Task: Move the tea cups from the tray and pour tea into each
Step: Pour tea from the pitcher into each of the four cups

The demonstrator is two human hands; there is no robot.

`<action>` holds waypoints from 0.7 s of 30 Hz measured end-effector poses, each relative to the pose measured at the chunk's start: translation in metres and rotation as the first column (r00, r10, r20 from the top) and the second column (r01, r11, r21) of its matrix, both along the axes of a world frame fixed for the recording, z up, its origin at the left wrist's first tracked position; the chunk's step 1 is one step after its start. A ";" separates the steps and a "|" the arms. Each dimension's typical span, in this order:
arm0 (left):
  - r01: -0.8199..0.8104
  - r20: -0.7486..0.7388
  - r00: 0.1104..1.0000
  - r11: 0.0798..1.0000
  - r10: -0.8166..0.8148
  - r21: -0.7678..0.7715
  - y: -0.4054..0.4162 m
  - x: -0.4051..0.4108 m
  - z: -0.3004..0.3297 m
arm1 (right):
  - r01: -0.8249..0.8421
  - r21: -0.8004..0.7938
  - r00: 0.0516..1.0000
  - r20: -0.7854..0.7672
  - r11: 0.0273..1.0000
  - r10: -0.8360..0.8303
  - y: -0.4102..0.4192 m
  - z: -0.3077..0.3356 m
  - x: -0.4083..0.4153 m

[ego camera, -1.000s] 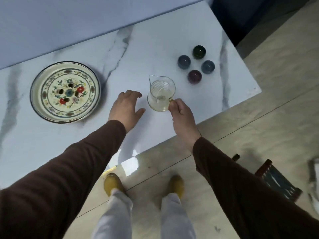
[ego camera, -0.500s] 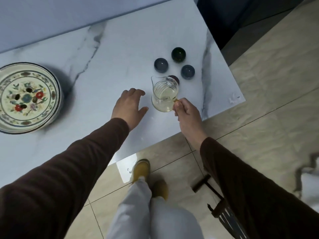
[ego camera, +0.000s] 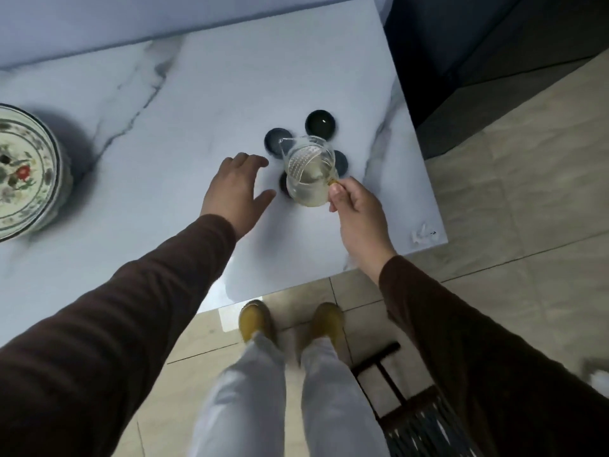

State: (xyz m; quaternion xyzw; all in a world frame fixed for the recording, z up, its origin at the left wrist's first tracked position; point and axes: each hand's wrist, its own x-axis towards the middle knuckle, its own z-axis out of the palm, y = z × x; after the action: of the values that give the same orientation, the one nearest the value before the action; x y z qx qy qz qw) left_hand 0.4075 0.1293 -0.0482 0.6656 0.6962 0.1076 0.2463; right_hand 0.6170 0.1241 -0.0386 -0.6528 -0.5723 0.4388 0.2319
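Several small dark tea cups stand in a cluster on the marble table: a green one [ego camera: 321, 124] at the back, a grey-blue one [ego camera: 275, 142] to the left, a blue one [ego camera: 341, 163] to the right and a dark one [ego camera: 284, 185] at the front, mostly hidden. My right hand [ego camera: 357, 211] grips the handle of a glass pitcher [ego camera: 309, 171] with pale tea, held over the cluster. My left hand [ego camera: 238, 189] hovers flat just left of the cups, fingers spread and holding nothing.
The flowered tray [ego camera: 24, 173] lies at the table's far left, partly out of view. The table's right edge [ego camera: 418, 153] and front corner are close to the cups. A dark stool [ego camera: 418, 410] stands on the tiled floor by my feet.
My right hand has carried the pitcher forward over the cups. My left hand moved along beside it. The view shifted right, pushing the tray toward the left edge.
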 end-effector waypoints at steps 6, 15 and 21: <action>-0.062 0.034 0.997 0.998 0.063 -0.015 0.022 0.010 -0.004 | -0.061 0.003 0.997 0.036 0.998 0.061 0.042 0.008 0.009; -0.189 0.039 0.981 0.982 0.189 -0.003 0.050 0.018 -0.014 | -0.321 0.097 0.934 0.198 0.942 0.298 0.102 0.018 0.031; -0.279 0.017 0.960 0.960 0.279 0.009 0.059 0.022 -0.037 | -0.508 0.187 0.851 0.261 0.841 0.456 0.152 0.014 0.041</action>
State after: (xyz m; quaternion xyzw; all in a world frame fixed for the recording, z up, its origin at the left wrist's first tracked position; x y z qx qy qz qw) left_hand 0.4291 0.1884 -0.0848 0.5614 0.7805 0.1503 0.2304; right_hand 0.6577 0.2761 -0.0251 -0.4945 -0.7897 0.3379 0.1329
